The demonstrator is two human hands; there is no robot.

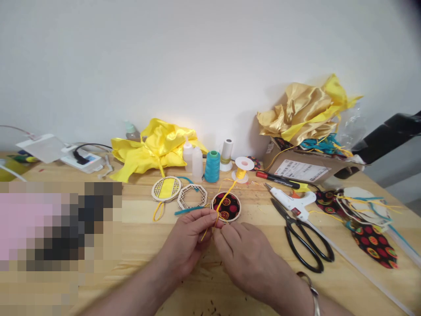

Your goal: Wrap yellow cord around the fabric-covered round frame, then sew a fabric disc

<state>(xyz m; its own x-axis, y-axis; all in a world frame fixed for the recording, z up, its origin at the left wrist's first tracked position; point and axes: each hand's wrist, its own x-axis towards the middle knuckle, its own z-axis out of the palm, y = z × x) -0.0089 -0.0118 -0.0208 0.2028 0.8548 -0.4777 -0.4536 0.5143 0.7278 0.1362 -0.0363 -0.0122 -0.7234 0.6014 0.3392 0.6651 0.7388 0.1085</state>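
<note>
My left hand (192,228) pinches a yellow cord (226,196) between thumb and fingers. Close beside it my right hand (245,250) is closed too, its fingertips on the same cord. The cord runs back from my fingers to a white spool (244,164) wound with yellow. Just behind my hands lies a round wooden frame (240,210) backed with black, red-patterned fabric (228,205). To its left are an octagonal lattice frame (205,193) and a round lattice frame (153,192) with yellow fabric and a cord loop. Exactly how the cord is wrapped is hidden by my fingers.
Black-handled scissors (289,221) and a white glue gun (291,199) lie right. Behind stand a blue thread cone (212,166) and white bottles (198,164). Yellow satin (164,145) heaps at the wall. A cardboard box (292,166) of fabric stands back right. A pixelated patch covers the left.
</note>
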